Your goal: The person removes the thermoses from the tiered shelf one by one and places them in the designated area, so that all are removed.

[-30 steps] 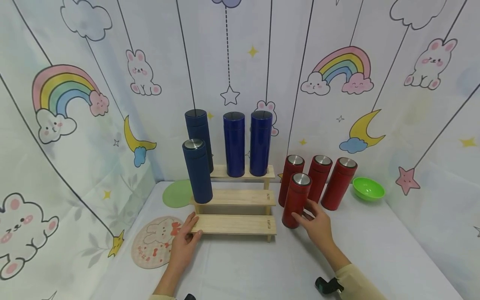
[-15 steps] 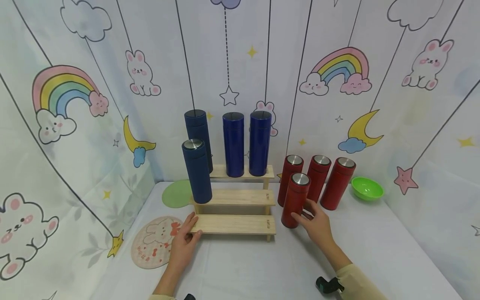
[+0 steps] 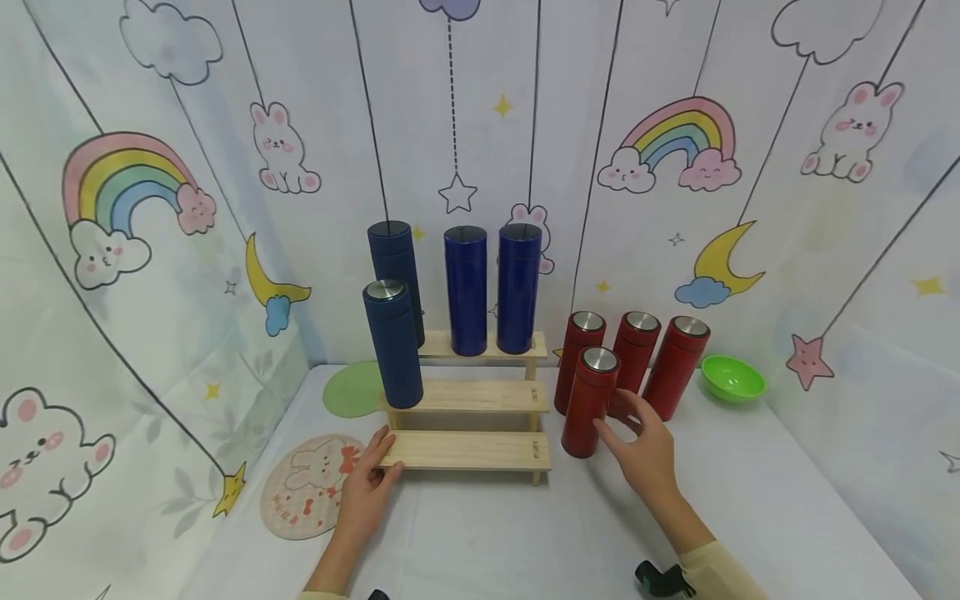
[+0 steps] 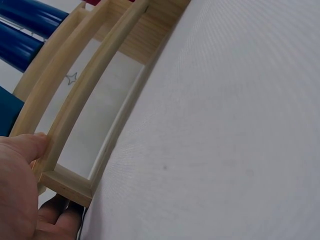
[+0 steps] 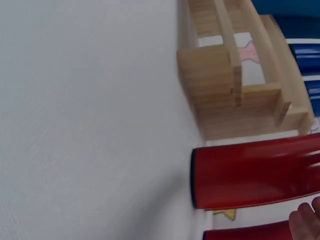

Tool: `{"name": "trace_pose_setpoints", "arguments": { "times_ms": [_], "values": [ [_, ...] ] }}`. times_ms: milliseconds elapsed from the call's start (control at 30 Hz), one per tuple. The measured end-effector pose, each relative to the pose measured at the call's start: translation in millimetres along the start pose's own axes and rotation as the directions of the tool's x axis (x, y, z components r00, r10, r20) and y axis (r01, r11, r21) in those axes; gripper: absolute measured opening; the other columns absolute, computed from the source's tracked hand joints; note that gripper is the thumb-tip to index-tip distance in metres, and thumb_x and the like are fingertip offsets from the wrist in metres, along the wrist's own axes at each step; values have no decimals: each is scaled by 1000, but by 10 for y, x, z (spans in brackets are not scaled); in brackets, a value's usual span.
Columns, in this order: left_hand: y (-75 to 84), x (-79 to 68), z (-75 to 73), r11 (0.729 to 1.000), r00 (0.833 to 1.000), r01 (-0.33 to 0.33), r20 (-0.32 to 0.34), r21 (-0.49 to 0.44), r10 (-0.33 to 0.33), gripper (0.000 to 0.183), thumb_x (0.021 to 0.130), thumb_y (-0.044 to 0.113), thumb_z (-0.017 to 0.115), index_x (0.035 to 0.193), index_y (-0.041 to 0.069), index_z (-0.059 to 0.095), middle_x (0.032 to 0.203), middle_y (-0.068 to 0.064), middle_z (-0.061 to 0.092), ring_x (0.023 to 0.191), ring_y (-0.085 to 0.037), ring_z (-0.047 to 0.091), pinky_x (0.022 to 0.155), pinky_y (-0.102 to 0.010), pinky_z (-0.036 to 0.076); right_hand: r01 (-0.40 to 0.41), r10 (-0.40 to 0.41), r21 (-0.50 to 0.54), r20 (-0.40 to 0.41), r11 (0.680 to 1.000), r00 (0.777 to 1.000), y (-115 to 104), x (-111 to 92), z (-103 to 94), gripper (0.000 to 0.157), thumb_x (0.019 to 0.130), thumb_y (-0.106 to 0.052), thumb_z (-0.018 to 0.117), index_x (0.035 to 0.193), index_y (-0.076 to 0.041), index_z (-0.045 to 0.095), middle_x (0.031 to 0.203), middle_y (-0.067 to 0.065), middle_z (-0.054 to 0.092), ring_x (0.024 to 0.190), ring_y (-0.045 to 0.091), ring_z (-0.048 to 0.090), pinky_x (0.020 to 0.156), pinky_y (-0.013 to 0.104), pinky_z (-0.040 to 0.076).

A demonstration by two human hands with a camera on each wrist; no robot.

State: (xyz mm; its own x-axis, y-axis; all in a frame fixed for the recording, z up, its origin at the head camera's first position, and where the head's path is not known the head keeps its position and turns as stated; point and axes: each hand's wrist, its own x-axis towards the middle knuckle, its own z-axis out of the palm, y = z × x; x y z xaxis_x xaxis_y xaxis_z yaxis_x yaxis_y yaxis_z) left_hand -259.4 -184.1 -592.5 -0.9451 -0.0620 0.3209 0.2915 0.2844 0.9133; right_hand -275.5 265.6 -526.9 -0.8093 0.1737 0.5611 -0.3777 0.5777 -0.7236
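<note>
A three-tier wooden stand [image 3: 468, 450] is on the white table, and my left hand [image 3: 365, 492] grips the left end of its lowest step. In the left wrist view, thumb and fingers [image 4: 65, 220] lie on either side of that end. My right hand [image 3: 641, 442] is beside the front red thermos [image 3: 590, 408], fingers loosely bent. The right wrist view shows a small gap between the visible fingertips [image 5: 305, 220] and this upright thermos. A dark blue thermos [image 3: 395, 346] stands at the middle step's left end. Three blue thermoses, including one blue thermos [image 3: 467, 292], stand on the top step.
Three more red thermoses, one red thermos [image 3: 677, 367] among them, stand behind the front one. A green bowl [image 3: 733, 379] lies at the far right. A round bunny mat [image 3: 307, 492] and a green disc [image 3: 351, 390] lie left of the stand. Printed cloth [image 3: 480, 125] hangs behind.
My right hand has loosened from the front red thermos and shifted slightly right; the thermos stays where it was. The left hand keeps its grip on the stand.
</note>
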Motion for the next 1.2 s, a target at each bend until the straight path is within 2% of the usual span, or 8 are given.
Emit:
{"name": "trace_pose_setpoints", "arguments": {
  "times_ms": [133, 233, 433, 600, 767, 867, 1000, 1200],
  "values": [
    [8, 7, -13, 1000, 1000, 14, 7, 3, -14, 54, 103, -1, 72, 154, -6, 56, 172, -18, 38, 155, -37, 37, 107, -7, 37, 68, -69, -17, -79, 998, 994, -189, 10, -58, 56, 88, -5, 91, 138, -6, 68, 122, 6, 75, 109, 25, 73, 96, 21, 59],
    [10, 10, -20, 1000, 1000, 26, 10, 6, -26, 54, 103, 1, 72, 154, -5, 55, 172, -17, 38, 156, -36, 35, 106, -7, 37, 100, -98, 18, -91, 995, 991, -359, 21, -90, 54, 88, -2, 91, 137, -4, 68, 119, 8, 76, 105, 27, 74, 96, 18, 57],
    [1, 8, -11, 1000, 1000, -3, -6, -1, 3, 53, 103, 2, 74, 153, -6, 57, 170, -18, 40, 155, -40, 37, 105, -7, 39, 143, -137, 112, -56, 983, 989, -680, 62, -46, 52, 88, -1, 90, 136, -6, 69, 120, 9, 76, 107, 27, 73, 97, 20, 57],
    [-10, 3, -6, 999, 999, -35, -6, -10, 34, 51, 102, 0, 73, 151, -8, 58, 169, -23, 40, 153, -45, 37, 106, -10, 40, 166, -173, 183, 21, 969, 985, -888, 117, 92, 54, 87, -1, 91, 137, -9, 70, 126, 11, 75, 115, 27, 74, 101, 25, 57],
    [-2, -9, -28, 1000, 1000, -6, -21, 21, 6, 52, 102, 0, 74, 151, -5, 59, 169, -21, 41, 154, -42, 38, 105, -8, 38, 145, -184, 266, 130, 953, 974, -1048, 191, 288, 53, 92, -5, 89, 139, -15, 69, 129, 6, 74, 121, 22, 71, 106, 31, 56],
    [3, -11, -36, 1000, 1000, -4, -23, 14, 4, 52, 102, 0, 74, 151, -5, 59, 169, -21, 41, 154, -41, 38, 105, -7, 38, 128, -182, 293, 167, 948, 969, -1114, 221, 431, 53, 91, -8, 90, 140, -16, 69, 130, 6, 74, 122, 22, 71, 106, 34, 56],
    [-4, 1, -12, 1000, 1000, -24, 11, -7, 24, 52, 103, 2, 73, 152, -7, 57, 169, -22, 40, 154, -42, 36, 106, -9, 39, 93, -165, 347, 185, 933, 969, -1198, 273, 628, 53, 89, -8, 91, 138, -13, 70, 128, 7, 74, 122, 25, 71, 106, 38, 57],
    [-6, -3, 1, 1000, 1000, 7, -3, -3, -7, 53, 103, -1, 73, 153, -4, 57, 171, -17, 39, 155, -38, 36, 106, -8, 38, -3, -122, 428, 265, 904, 957, -1344, 379, 950, 51, 90, -8, 91, 137, -8, 70, 131, 8, 73, 126, 28, 69, 109, 41, 56]
  ]
}}
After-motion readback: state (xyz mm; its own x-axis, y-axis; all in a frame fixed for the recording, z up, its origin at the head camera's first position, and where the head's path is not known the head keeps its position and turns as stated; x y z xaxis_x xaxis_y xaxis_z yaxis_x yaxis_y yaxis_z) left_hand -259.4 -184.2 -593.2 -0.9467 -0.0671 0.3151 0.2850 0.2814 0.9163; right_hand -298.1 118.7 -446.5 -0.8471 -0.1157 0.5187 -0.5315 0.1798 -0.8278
